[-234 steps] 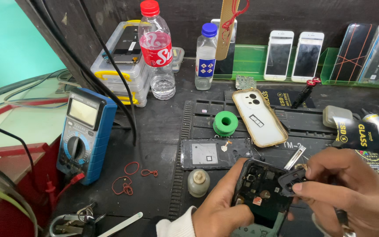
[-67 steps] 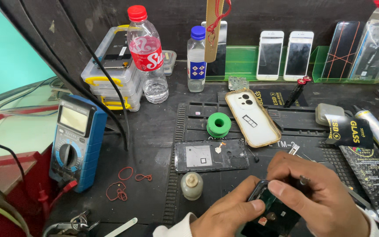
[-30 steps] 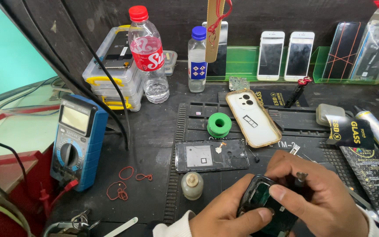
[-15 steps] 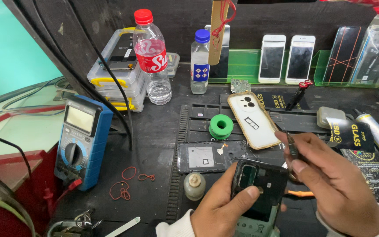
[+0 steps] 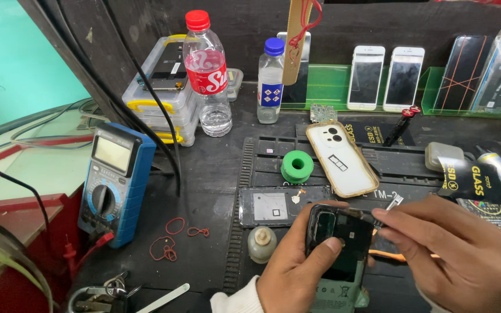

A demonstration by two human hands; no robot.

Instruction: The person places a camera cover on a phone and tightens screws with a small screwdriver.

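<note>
My left hand (image 5: 297, 264) grips a dark opened phone body (image 5: 340, 240) by its left edge, tilted up toward me, above a greenish phone part (image 5: 337, 295) on the mat. My right hand (image 5: 453, 249) is closed around metal tweezers (image 5: 388, 207), whose tip meets the phone body's upper right corner. Just beyond the phone lies a clear back cover (image 5: 273, 206) with a small square part on it. A white phone back in a tan case (image 5: 341, 157) lies further back on the black work mat (image 5: 250, 174).
A green spool (image 5: 297, 167) and a small glass bottle (image 5: 261, 244) stand on the mat. A blue multimeter (image 5: 114, 179), red rubber bands (image 5: 172, 235), two plastic bottles (image 5: 209, 72), a clear storage box (image 5: 160, 87), and several phones on a green rack (image 5: 387, 78) surround it.
Both hands lifted the phone body from low near the table edge and tilted it up. My right hand moved off the phone and now works tweezers at its top right corner.
</note>
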